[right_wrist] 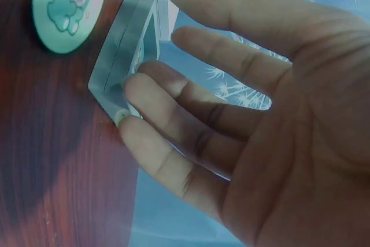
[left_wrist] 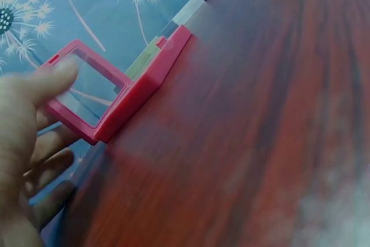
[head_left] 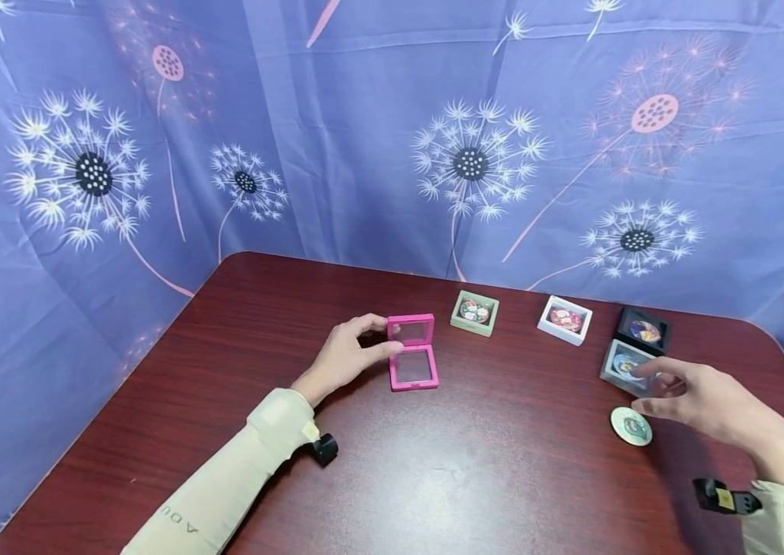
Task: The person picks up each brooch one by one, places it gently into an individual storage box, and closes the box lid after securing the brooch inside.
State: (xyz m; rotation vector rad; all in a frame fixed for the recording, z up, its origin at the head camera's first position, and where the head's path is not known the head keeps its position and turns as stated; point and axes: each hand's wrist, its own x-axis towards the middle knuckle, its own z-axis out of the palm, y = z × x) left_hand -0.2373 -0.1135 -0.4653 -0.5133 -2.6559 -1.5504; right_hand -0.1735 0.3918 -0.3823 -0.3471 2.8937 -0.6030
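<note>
On the table a pink display case (head_left: pixel 414 368) stands hinged open with its clear-windowed lid raised. My left hand (head_left: pixel 348 353) pinches that lid at its left side; in the left wrist view the thumb (left_wrist: pixel 60 78) lies across the window and the other fingers are behind it. My right hand (head_left: pixel 718 401), fingers relaxed and apart, is over the near right side of a grey display case (head_left: pixel 615 373) holding a round picture piece. A round badge (right_wrist: pixel 69 10) with a green cartoon figure lies beside the grey case, below the right thumb in the head view.
A light green case (head_left: pixel 464 327), a white case (head_left: pixel 563 334) and a black case (head_left: pixel 662 347), each with a round piece inside, stand in a row toward the back. Behind the dark red wooden table (head_left: pixel 260 308) hangs a blue dandelion-print cloth (head_left: pixel 357 154).
</note>
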